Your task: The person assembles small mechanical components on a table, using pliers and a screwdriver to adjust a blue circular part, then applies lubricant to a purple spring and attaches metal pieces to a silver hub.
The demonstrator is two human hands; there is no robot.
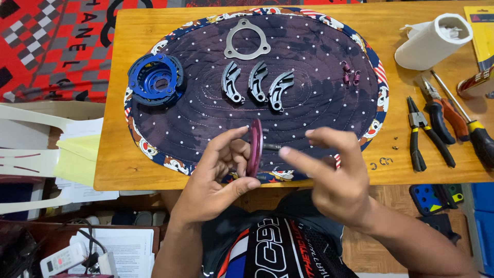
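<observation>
The wooden bench (128,154) ends just in front of the person, its near edge running under both hands, with bare wood strips left and right of an oval quilted mat (309,77) that takes up most of the top. Open mat lies between the hands and the row of three dark curved shoes (256,83); a grey triangular ring plate (247,40) sits beyond them, a blue round housing (155,78) at the mat's left edge, and small purple springs (351,73) toward its right. On the wood to the right lie a roll of paper towel (435,41), pliers (423,135) and a screwdriver (465,121), close together. A red patterned cloth and stacked papers fill the room left of the bench. The left hand (216,177) is curled, thumb and fingers pinching a maroon disc (254,146) held on edge above the near rim of the mat. The right hand (334,172) is half open, fingers spread and bent, forefinger pointing toward the disc, touching a small dark pin (272,147) that sticks out from it.
</observation>
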